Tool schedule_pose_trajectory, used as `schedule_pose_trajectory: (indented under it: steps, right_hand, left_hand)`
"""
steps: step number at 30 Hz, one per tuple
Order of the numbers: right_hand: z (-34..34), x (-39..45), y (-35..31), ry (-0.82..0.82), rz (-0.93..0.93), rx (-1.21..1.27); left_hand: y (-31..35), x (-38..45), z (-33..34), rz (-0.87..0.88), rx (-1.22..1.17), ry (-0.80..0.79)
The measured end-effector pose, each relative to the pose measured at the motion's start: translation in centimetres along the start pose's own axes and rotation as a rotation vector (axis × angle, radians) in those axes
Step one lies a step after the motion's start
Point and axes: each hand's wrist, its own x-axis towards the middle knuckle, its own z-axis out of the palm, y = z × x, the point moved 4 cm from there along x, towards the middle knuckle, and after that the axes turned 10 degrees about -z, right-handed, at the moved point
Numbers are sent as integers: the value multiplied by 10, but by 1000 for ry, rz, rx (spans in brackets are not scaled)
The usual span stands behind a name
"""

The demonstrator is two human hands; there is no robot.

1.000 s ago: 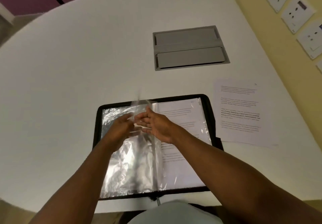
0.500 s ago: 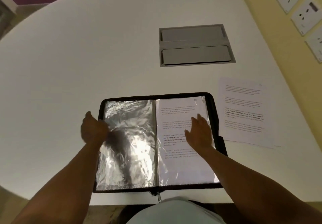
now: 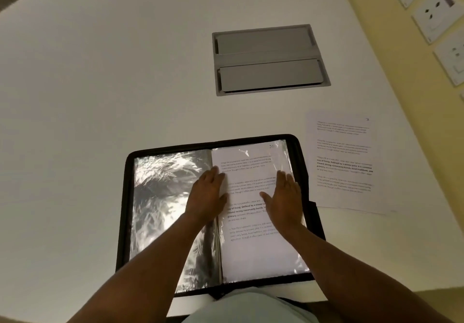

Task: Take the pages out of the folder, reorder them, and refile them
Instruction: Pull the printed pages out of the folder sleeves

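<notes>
A black zip folder (image 3: 300, 152) lies open on the white table in front of me. Its left side shows an empty shiny plastic sleeve (image 3: 160, 197). Its right side holds a printed page (image 3: 251, 172) inside a clear sleeve. My left hand (image 3: 207, 195) lies flat with straight fingers across the spine, fingertips on the page's left edge. My right hand (image 3: 285, 201) lies flat on the right part of the same page. A loose printed page (image 3: 344, 164) lies on the table just right of the folder.
A grey recessed cable hatch (image 3: 270, 59) with two flaps sits in the white table (image 3: 100, 84) beyond the folder. The yellow wall at the right carries several socket plates (image 3: 437, 8). The table's front edge runs close to my body.
My left hand has moved right from the folder's left edge to the spine. My right hand stays on the right-hand page. One second ago both hands were turning a sleeve leftward.
</notes>
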Motion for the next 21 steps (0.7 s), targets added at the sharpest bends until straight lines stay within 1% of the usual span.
schedule_pose_trajectory:
  steps: [3, 5, 9, 10, 14, 17, 19, 21]
  right_hand:
    - [-4, 3, -7, 92, -5, 226]
    - [-7, 14, -8, 124, 34, 366]
    - [-11, 52, -5, 19, 222, 489]
    - [-12, 60, -4, -12, 242, 502]
    - [-21, 89, -2, -134, 187, 411]
    - [-21, 105, 0, -205, 141, 335]
    - [-21, 111, -3, -236, 66, 316]
    - [-22, 116, -7, -256, -22, 242]
  left_hand:
    - [4, 16, -6, -10, -22, -5]
    - [7, 31, -11, -17, -46, -15]
    - [18, 61, -23, -2, -42, -32]
    - [21, 67, -25, 8, -39, -26]
    - [30, 86, -32, 44, 9, 64]
    - [34, 95, -34, 105, 63, 109]
    - [35, 99, -33, 133, 64, 137]
    - [35, 99, -32, 140, 36, 161]
